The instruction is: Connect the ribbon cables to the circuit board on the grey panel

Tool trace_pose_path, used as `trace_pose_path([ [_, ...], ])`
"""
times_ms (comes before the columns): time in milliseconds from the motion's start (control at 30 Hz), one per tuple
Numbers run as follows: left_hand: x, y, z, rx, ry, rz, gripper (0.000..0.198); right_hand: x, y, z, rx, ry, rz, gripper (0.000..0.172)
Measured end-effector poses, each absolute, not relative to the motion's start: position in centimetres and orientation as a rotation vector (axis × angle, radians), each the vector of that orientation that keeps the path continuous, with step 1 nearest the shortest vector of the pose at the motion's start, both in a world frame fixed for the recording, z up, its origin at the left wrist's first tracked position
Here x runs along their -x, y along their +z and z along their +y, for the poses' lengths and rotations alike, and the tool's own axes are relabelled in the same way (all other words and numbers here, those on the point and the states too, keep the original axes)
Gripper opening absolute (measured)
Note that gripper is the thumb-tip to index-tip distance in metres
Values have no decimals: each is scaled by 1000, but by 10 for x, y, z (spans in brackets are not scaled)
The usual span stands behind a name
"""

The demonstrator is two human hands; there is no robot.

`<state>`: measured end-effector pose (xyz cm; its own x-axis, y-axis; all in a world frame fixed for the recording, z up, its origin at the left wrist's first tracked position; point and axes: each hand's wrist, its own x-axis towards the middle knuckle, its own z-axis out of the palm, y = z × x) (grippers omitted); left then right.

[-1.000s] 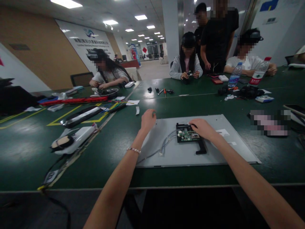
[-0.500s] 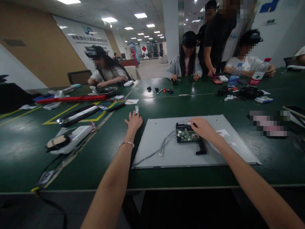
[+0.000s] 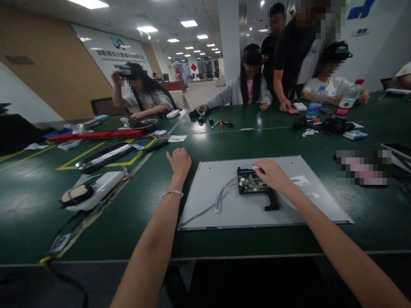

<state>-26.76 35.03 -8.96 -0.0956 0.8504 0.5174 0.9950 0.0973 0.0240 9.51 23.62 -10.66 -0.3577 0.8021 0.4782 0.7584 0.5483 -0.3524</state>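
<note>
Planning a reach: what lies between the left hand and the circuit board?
Head view: between the left hand and the circuit board lie a strip of green table, bare grey panel, then the wire bundle.

Right hand (image 3: 272, 173) on circuit board (image 3: 249, 183)

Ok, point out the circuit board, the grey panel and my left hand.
circuit board (image 3: 249, 184), head view, green middle.
grey panel (image 3: 244, 214), head view, bare surface.
left hand (image 3: 180, 161), head view, back of hand.
</note>
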Motion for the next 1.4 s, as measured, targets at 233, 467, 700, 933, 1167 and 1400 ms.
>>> trace_pose_path([
  [233, 244, -71, 338, 2032, -525, -1682, 43, -87, -103, 231, 1214, 109, -2194, 31],
  [467, 202, -54, 312, 2270, -500, -1286, 53, -78, -91, 218, 1209, 140, -2143, 37],
  [700, 152, -59, 230, 2481, -429, -877, 61, -55, -88, 202, 1061, 156, -2098, 41],
  [933, 137, -69, 209, 2520, -556, -753, 57, -40, -96, 197, 1055, 91, -2111, 30],
  [1167, 149, -69, 225, 2527, -577, -944, 42, -47, -86, 195, 1029, 156, -2070, 18],
  [1400, 184, -58, 248, 2445, -716, -1372, 28, -43, -88, 193, 990, 183, -2025, 18],
])
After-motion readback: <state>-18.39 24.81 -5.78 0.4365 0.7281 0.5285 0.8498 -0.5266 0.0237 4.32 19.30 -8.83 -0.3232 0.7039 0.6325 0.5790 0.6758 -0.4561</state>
